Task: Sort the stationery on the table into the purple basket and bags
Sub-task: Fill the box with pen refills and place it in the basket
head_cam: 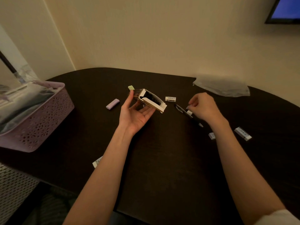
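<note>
My left hand (136, 113) holds a small open cardboard box (150, 100) of dark items, palm up above the dark table (162, 159). My right hand (203, 106) pinches a black pen (185, 111) lying on the table at centre right. Loose erasers lie around: a purple one (112, 103), a green one (131, 87) behind the box, white sleeved ones (170, 99), (242, 133), (212, 135) and one (97, 161) partly under my left forearm. The purple basket (40, 120) stands at the left, holding bags.
A clear plastic bag (222, 86) lies at the table's back right. A white woven hamper (14, 189) stands below the basket, off the table's left edge. A screen (285, 10) hangs on the wall at top right.
</note>
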Demonstrator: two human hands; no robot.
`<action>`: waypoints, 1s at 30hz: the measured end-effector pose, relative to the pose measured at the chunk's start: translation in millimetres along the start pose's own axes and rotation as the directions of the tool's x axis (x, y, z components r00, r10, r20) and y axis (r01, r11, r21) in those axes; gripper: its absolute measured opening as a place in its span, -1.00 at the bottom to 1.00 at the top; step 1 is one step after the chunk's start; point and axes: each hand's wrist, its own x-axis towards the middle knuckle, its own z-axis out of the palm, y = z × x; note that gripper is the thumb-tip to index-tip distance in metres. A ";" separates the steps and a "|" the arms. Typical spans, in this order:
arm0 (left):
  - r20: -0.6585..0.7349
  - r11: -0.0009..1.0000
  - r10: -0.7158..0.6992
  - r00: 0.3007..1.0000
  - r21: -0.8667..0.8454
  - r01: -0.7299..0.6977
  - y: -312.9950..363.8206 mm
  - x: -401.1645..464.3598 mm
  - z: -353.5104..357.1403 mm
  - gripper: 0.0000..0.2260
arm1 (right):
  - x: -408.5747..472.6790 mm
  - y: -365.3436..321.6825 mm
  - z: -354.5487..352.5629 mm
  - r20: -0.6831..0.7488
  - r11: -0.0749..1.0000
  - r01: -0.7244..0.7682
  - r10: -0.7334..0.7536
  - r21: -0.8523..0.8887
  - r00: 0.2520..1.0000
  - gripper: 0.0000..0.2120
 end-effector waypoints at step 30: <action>0.017 0.978 0.043 0.999 -0.203 -0.039 4.7 -6.1 -0.6 -0.48 | -76.8 -91.7 -36.2 -0.625 0.331 0.761 -0.436 0.558 0.648 -0.89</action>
